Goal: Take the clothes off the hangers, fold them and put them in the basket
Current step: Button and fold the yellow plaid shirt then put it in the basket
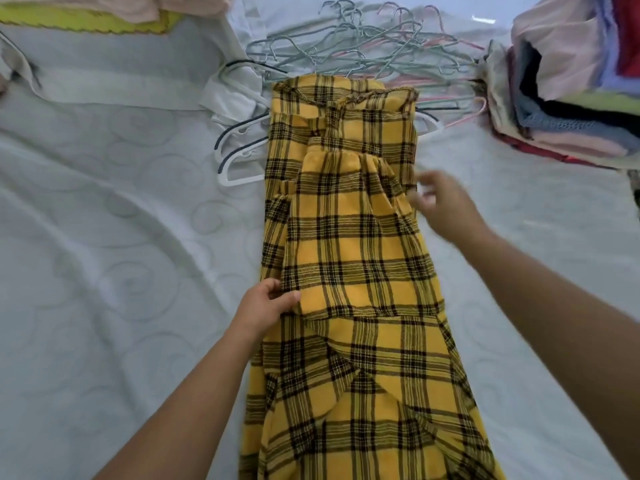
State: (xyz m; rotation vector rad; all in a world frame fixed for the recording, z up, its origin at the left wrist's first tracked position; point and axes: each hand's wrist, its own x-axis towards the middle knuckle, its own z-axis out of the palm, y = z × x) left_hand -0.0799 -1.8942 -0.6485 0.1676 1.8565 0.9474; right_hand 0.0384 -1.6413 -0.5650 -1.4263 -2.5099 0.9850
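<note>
the left hand (266,303) is pinching the left edge of the yellow plaid garment (349,258), which is lying down the centre of the white bedding (121,271). the blurred right hand (443,206) is hovering at its right edge, fingers loosely spread, holding nothing. hangers (363,53) are lying at upper centre.

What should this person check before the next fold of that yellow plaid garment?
1. Yellow plaid garment off its hanger: ok, it lies lengthwise on the white mattress.
2. Left hand holds cloth: ok, it grips the left edge.
3. Right hand holds cloth: cannot tell, blurred beside the right edge.
4. Hanger pile clear of the garment: not ok, its far end overlaps some hangers.
5. Basket at hand: cannot tell; only a stack of folded clothes shows at right.
</note>
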